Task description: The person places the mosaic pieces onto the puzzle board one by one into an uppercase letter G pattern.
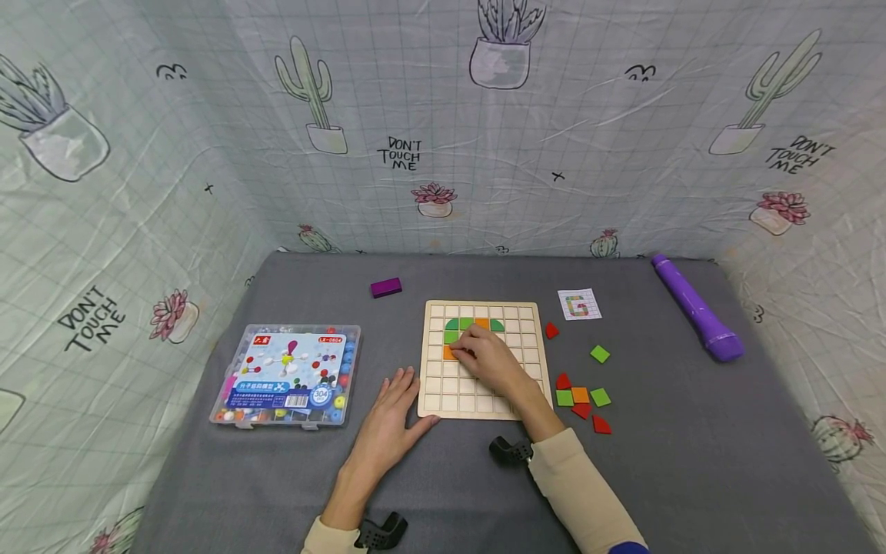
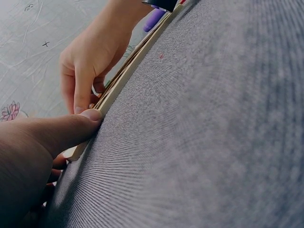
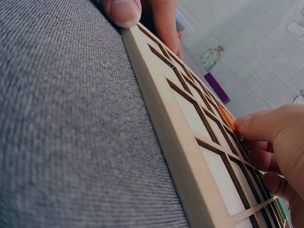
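A wooden grid board [image 1: 443, 400] lies on the grey cloth. Thumb and fingertips of my right hand [image 1: 493, 362] pinch at an orange square tile [image 1: 447, 353] in a left-side cell; the right wrist view shows the thumb against this orange tile [image 3: 225, 116]. Above it on the board sit a green square tile [image 1: 451, 337] and a row of green and orange tiles, partly covered by the hand. My left hand [image 1: 386, 427] lies with fingers extended at the board's lower left corner, its thumb [image 2: 90, 115] against the board's edge.
Loose red, green and orange tiles [image 1: 579, 395] lie right of the board. A pattern card [image 1: 580, 305] is behind them, a purple microphone-shaped object [image 1: 695, 308] far right. Left stand a clear lidded box [image 1: 285, 377] of coloured balls and a purple block [image 1: 385, 288].
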`<move>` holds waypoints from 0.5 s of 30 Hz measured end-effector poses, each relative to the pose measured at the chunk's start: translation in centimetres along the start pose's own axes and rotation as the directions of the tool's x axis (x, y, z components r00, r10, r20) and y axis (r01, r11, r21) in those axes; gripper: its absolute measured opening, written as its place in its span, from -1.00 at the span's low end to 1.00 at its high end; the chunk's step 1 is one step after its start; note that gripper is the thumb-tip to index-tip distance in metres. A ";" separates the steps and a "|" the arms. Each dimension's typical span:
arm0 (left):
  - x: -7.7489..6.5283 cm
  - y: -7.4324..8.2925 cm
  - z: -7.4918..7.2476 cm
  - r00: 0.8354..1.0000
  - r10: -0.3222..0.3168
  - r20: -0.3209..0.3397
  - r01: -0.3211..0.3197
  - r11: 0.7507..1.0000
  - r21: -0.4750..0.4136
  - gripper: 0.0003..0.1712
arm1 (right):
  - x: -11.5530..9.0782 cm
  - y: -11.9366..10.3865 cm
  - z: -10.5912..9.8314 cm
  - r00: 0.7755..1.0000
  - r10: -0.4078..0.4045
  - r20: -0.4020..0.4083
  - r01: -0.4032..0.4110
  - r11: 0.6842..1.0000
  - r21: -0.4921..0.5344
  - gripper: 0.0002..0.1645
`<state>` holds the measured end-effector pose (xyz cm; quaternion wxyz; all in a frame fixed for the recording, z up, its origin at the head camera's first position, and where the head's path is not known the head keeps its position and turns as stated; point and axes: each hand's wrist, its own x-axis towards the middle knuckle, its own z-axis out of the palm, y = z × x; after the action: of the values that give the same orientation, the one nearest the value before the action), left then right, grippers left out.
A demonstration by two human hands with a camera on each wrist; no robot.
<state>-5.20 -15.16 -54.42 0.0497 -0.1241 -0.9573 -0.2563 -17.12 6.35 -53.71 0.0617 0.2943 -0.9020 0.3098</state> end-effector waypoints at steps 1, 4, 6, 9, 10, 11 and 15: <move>0.0 0.0 0.0 1.000 -0.002 0.002 0.002 1.000 -0.001 -0.14 | 0.0 0.0 0.0 1.000 0.001 0.001 -0.001 1.000 0.000 -0.85; 0.0 0.0 0.0 1.000 -0.001 0.001 0.001 1.000 -0.001 -0.13 | 0.0 0.0 0.0 1.000 0.003 0.001 -0.003 1.000 -0.001 -0.85; 0.0 0.0 0.0 1.000 -0.001 0.001 0.001 1.000 -0.002 -0.13 | 0.0 -0.1 -0.1 1.000 0.007 0.003 -0.007 1.000 0.000 -0.85; 0.0 0.0 0.0 1.000 0.000 -0.001 0.000 1.000 -0.003 -0.14 | -0.1 -0.1 -0.3 1.000 0.016 0.012 -0.016 1.000 0.012 -0.84; 0.0 0.0 0.0 1.000 0.000 0.000 0.000 1.000 -0.003 -0.14 | -0.1 -0.1 -0.3 1.000 0.021 0.016 -0.021 1.000 0.018 -0.83; 0.1 -0.1 0.1 1.000 0.001 -0.001 -0.001 1.000 -0.002 -0.14 | -0.1 -0.1 -0.4 0.999 0.028 0.021 -0.028 0.999 0.023 -0.83; 0.1 -0.2 0.1 1.000 0.000 0.000 0.000 1.000 0.001 -0.14 | -0.2 -0.1 -0.7 0.999 0.043 0.031 -0.044 0.998 0.035 -0.81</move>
<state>-5.33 -15.20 -54.60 0.0500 -0.1241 -0.9574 -0.2559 -16.96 6.87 -53.16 0.0362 0.2802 -0.9034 0.3225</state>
